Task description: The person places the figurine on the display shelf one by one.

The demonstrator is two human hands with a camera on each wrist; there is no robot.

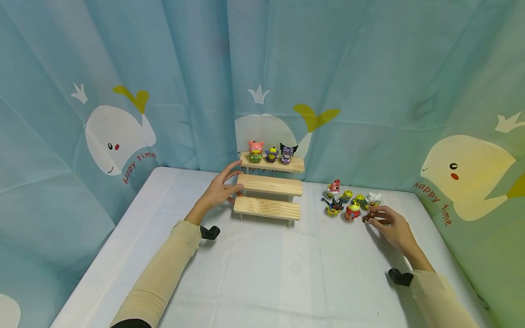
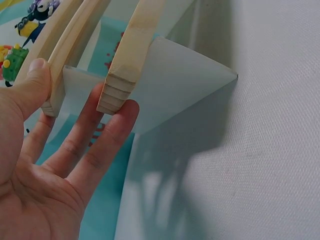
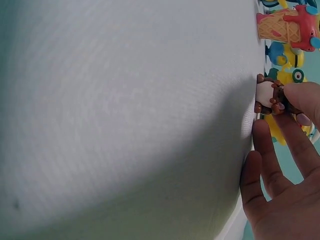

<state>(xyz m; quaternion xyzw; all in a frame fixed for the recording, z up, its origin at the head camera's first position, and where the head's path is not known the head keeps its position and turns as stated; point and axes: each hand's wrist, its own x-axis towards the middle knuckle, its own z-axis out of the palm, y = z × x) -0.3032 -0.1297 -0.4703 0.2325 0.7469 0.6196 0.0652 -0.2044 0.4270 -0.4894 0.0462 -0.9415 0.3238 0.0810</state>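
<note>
My left hand [image 1: 219,190] grips the left ends of a three-tier wooden display stand [image 1: 268,184]. In the left wrist view its thumb lies against an upper plank, with fingertips touching the ends of the lower planks [image 2: 122,80]. On the top tier sit a pink-and-green figurine [image 1: 255,151], a yellow-and-purple one [image 1: 271,154] and a purple-and-black one [image 1: 288,154]. My right hand [image 1: 391,228] pinches a small brown figurine [image 3: 270,95] with a white part, low at the tabletop. Beside it stands a group of several figurines, including a red one [image 1: 352,212].
A white cloth covers the table [image 1: 262,273]. Behind it hangs a blue-green curtain [image 1: 197,91] printed with whales. In the group are also a pink figurine [image 1: 334,188], a black-and-yellow one [image 1: 334,207] and a white-topped one [image 1: 373,199].
</note>
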